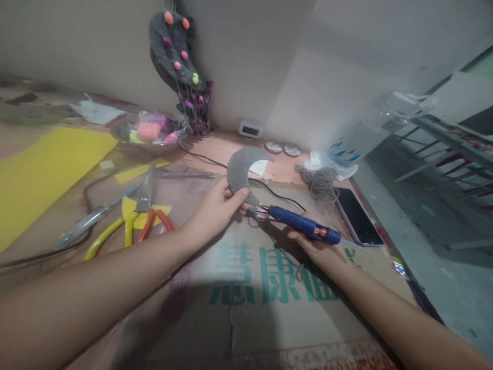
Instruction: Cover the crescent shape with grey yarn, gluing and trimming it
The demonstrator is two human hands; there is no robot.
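Observation:
My left hand [221, 208] grips a grey yarn-wrapped crescent moon [241, 169] near its lower end, thumb across the front. A blue glue gun [298, 219] lies in my right hand [318, 246], whose fingers are partly hidden beneath it. The gun's nozzle meets or nearly meets the lower tip of the crescent; exact contact is hard to make out. From that tip a loose strand of grey yarn [287, 257] trails down over the printed cardboard [246, 318].
Yellow-handled pliers [129, 226], red-handled scissors [152, 216] and a pen [96, 216] lie left. Behind are a bowl [150, 146] of clay packs and a decorated hanging moon [169, 51]. A yarn bundle [319, 182], phone [358, 216] and plastic bottle [358, 139] stand or lie right.

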